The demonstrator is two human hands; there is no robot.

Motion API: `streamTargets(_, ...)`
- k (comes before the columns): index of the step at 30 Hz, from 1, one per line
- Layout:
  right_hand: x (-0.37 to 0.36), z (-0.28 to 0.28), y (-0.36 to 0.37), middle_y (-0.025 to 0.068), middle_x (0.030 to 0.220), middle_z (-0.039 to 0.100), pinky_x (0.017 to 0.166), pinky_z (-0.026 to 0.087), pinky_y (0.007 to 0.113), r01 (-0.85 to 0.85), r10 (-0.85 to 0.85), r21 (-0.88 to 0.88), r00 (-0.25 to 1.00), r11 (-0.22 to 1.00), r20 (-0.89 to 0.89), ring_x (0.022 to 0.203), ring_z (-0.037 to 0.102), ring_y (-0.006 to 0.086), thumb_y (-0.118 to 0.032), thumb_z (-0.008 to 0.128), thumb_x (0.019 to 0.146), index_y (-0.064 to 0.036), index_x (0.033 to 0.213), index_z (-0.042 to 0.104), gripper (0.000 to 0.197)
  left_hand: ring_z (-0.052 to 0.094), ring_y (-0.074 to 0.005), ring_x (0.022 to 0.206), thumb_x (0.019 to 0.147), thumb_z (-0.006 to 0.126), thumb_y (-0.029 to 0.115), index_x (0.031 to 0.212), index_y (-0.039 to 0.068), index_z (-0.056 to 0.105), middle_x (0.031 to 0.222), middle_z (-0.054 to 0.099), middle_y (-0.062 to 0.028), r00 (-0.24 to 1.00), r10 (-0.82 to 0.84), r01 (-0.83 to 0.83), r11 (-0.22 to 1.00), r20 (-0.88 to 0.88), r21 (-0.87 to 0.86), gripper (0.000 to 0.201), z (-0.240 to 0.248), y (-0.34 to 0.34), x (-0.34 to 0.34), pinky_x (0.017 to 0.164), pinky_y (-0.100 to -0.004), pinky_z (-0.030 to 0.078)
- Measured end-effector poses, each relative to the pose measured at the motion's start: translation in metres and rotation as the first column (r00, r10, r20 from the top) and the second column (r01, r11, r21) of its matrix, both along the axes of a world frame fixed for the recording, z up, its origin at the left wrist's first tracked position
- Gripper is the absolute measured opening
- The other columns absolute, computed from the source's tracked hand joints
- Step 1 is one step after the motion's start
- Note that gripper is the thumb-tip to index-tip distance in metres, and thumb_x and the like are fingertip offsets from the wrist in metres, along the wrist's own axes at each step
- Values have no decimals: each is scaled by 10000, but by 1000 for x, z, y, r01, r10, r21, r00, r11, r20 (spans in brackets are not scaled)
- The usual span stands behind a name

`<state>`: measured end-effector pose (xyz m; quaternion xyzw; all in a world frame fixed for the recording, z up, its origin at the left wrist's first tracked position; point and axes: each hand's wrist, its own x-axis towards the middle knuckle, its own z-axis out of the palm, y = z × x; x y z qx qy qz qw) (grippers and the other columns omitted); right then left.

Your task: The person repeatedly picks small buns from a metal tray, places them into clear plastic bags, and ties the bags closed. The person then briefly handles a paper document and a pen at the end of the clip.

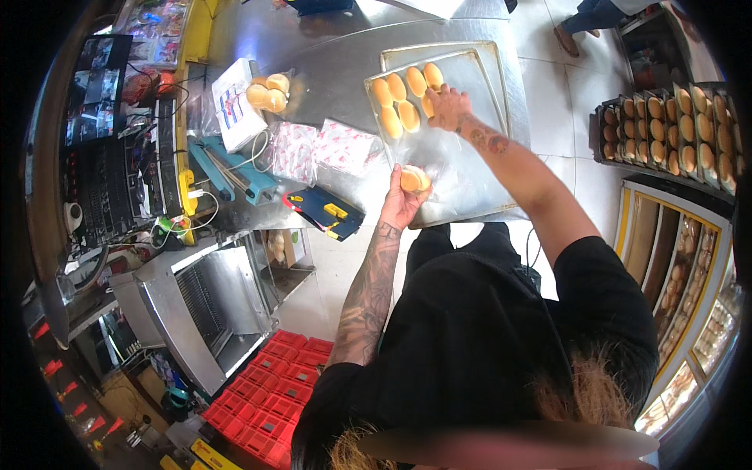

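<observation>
My left hand (401,205) holds a clear plastic bag with golden bread rolls (414,180) in it, over the near left part of a metal baking tray (470,184). My right hand (449,108) reaches across the tray, its fingers closed on an oval bread roll (428,106) that they partly cover. Several more oval rolls (397,88) lie in rows at the tray's far left. A second metal tray (492,56) shows beneath the first. Left of my left hand are stacked plastic bags with a pink print (343,147).
Bagged round rolls (269,92) and a white box (233,106) stand far left on the steel table. Nearer are a blue bag sealer (235,174) and a dark blue case (325,211). Red crates (270,392) lie low left. A rack of bread (666,129) stands right.
</observation>
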<state>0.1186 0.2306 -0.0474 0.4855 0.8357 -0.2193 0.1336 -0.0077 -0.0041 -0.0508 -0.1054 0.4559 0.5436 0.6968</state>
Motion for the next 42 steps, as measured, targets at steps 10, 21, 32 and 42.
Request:
streamTargets(10, 97, -3, -26, 67, 1354, 568, 993, 478, 414, -198, -627, -898, 656, 394, -420, 1175, 593, 241, -225, 660, 843, -182, 1480, 480, 663, 645, -243, 1155, 996, 559, 547, 1327, 108, 537, 1260, 648, -104, 987, -149, 146, 987, 56, 61, 550, 3, -3, 30, 976, -483, 554)
streamTargets(21, 118, -31, -117, 168, 1316, 614, 995, 481, 365, 119, -770, -807, 406, 578, -492, 1213, 597, 274, -475, 618, 981, 6, 1439, 467, 681, 645, -243, 1144, 991, 507, 609, 1372, 107, 517, 1283, 634, -112, 918, -326, 296, 942, 225, 155, 630, -2, -6, 76, 989, -483, 538)
streamTargets(32, 147, 6, -130, 159, 1159, 522, 899, 512, 399, 52, 100, 215, 766, 975, -636, 1035, 576, 332, -271, 690, 905, -259, 1468, 496, 596, 659, -246, 1120, 995, 492, 612, 1367, 116, 523, 1284, 644, -128, 898, -404, 360, 903, 177, 233, 621, 2, -3, 87, 946, -471, 557)
streamTargets(42, 157, -28, -131, 199, 1303, 492, 985, 508, 408, 30, 15, 46, 648, 999, -762, 1162, 575, 372, -280, 772, 855, -100, 1459, 484, 693, 673, -240, 1072, 1005, 533, 551, 1390, 121, 483, 1235, 655, -127, 892, -447, 439, 891, 62, 114, 579, 24, -1, 91, 920, -461, 573)
